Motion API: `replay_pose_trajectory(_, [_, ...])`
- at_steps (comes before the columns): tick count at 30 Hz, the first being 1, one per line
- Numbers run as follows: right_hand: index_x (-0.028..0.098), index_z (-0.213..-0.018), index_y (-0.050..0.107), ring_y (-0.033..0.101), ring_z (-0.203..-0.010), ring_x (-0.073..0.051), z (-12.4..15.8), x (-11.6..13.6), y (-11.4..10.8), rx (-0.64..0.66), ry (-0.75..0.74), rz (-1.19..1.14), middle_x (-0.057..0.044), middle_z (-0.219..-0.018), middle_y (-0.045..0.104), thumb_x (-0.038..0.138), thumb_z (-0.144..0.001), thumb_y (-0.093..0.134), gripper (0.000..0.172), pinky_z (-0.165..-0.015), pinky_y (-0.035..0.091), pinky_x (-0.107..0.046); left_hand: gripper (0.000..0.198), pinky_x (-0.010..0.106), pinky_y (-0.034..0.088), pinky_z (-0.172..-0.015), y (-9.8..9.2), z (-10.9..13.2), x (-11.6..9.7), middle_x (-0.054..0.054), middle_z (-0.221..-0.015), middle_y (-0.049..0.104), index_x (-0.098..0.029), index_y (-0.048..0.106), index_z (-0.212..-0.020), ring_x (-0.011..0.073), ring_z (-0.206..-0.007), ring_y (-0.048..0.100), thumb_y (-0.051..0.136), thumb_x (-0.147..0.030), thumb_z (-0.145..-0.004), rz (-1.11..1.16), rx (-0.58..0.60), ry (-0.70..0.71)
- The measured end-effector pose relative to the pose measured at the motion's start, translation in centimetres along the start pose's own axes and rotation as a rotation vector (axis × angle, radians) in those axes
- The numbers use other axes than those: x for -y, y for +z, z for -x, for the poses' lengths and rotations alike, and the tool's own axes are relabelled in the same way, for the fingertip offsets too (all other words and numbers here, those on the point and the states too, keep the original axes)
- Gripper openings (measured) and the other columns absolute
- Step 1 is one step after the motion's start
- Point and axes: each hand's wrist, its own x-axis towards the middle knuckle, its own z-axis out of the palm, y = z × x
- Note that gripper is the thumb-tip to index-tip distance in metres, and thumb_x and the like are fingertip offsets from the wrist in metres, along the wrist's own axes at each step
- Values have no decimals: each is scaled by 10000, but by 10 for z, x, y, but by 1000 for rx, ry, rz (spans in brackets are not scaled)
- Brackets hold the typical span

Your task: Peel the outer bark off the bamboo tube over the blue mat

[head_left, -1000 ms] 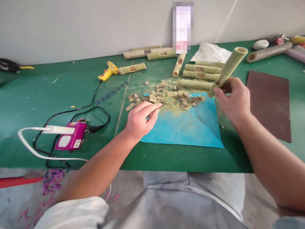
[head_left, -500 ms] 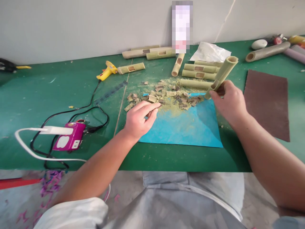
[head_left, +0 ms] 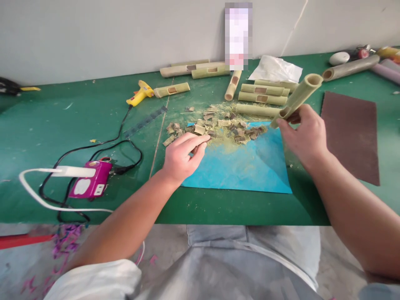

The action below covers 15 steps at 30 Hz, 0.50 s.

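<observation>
My right hand [head_left: 308,135] grips a green bamboo tube [head_left: 296,102] near its lower end, thumb in front. The tube leans up to the right, its open hollow end facing me, and a cut-out window shows just above the thumb. My left hand [head_left: 184,156] hovers at or rests on the near edge of a heap of bamboo chips [head_left: 223,123]. Its thumb and fingers are drawn together; whatever may be between them is hidden. Under both lies a blue sheet [head_left: 237,171] dusted with yellowish shavings.
Several windowed bamboo tubes [head_left: 262,98] lie behind the chips. A yellow glue gun [head_left: 140,93] and a magenta power adapter [head_left: 90,179] with cables are at left. A brown sheet [head_left: 350,137] lies at right, a white plastic bag [head_left: 275,68] behind. A blurred-out upright panel [head_left: 238,35] leans on the wall.
The bamboo tube in my right hand has tipped further right and toward me, so its open end shows more. My left hand has stayed in place.
</observation>
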Motion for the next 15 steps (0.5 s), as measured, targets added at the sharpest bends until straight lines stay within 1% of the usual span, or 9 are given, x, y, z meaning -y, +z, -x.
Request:
replay_pose_trajectory(3, [226, -873, 556, 617, -778, -172, 1, 0, 0, 14, 6, -13, -48, -858, 690, 321, -754, 614, 163, -734, 444, -318, 179, 229, 504, -632, -1, 0, 0, 34, -815, 690, -170, 714, -983, 106, -670, 610, 557, -191, -898, 2, 8, -6])
replay_pose_trajectory(6, [226, -869, 567, 616, -774, -170, 1, -1, 0, 14, -4, -25, -45, -859, 693, 329, -758, 611, 158, -732, 441, -317, 180, 230, 503, -632, -1, 0, 0, 34, -815, 691, -170, 713, -983, 107, -668, 610, 556, -190, -898, 6, 9, -6])
replay_pose_trajectory(9, [229, -854, 572, 601, -756, -173, 0, -2, 0, 32, 8, 12, -50, -845, 695, 352, -764, 612, 158, -716, 422, -319, 182, 229, 500, -627, 0, 0, 0, 34, -811, 689, -168, 713, -983, 107, -668, 609, 553, -192, -900, 9, 11, -5])
replay_pose_trajectory(15, [225, -847, 584, 569, -737, -168, 0, 0, -3, 16, 4, 66, -51, -850, 689, 369, -767, 614, 167, -702, 403, -312, 178, 225, 497, -623, 0, 0, 0, 32, -805, 689, -167, 717, -978, 102, -660, 608, 560, -184, -896, 7, -4, 5])
